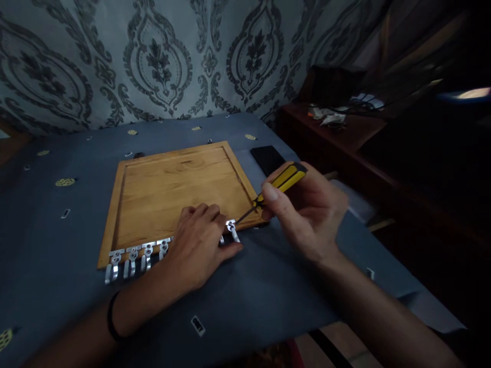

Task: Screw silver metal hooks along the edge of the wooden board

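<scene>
A framed wooden board (172, 191) lies on the table, with a row of silver double hooks (149, 250) along its near edge. My left hand (201, 240) rests over that edge, fingers curled on the board. Its index finger and thumb close around the rightmost metal hook (232, 229), and the palm hides some of the row. My right hand (310, 209) grips a yellow-and-black screwdriver (284, 180) by the handle, thumb along its side. The screwdriver slants down left, its tip at the rightmost hook's plate; whether it sits in a screw head I cannot tell.
A dark flat phone-like object (267, 159) lies right of the board. Blue patterned cloth (261, 296) covers the table. Behind it hangs a patterned curtain (207, 56). A dark reddish surface (303, 122) at the right holds crumpled wrappers (332, 116) and cables.
</scene>
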{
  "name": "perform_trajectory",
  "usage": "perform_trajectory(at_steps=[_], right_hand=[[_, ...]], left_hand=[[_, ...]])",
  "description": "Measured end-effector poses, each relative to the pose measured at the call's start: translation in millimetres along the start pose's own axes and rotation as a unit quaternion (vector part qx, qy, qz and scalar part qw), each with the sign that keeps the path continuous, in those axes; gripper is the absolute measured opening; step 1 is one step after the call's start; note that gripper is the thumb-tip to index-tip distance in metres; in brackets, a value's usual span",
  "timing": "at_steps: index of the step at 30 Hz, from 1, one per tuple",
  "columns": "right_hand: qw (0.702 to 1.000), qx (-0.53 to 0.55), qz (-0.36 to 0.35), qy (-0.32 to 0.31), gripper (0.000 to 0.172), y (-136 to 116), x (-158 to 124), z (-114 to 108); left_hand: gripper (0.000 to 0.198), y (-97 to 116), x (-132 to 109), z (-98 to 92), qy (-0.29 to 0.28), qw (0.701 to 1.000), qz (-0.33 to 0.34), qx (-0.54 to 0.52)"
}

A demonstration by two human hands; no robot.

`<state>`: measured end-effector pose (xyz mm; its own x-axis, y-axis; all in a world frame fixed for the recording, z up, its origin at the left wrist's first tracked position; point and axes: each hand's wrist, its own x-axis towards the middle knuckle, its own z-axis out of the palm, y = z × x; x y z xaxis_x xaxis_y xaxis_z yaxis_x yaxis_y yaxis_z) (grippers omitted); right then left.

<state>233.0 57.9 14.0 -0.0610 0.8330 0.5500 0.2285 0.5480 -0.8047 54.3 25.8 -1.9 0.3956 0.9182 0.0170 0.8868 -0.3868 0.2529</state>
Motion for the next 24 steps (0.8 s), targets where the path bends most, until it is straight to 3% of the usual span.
perform_trajectory(at_steps=[13,24], right_hand=[[0.996,-0.030,-0.061,-0.062,0.021,4.3,2.1,2.2],[0.986,-0.053,-0.129,-0.096,0.030,12.0,6.9,3.3]], left_hand=[[0.033,-1.6,-0.6,2.5,0.003,1.000,0.012,0.000],[0.032,-1.3,-0.6,4.1,0.018,1.000,0.016,-0.007]])
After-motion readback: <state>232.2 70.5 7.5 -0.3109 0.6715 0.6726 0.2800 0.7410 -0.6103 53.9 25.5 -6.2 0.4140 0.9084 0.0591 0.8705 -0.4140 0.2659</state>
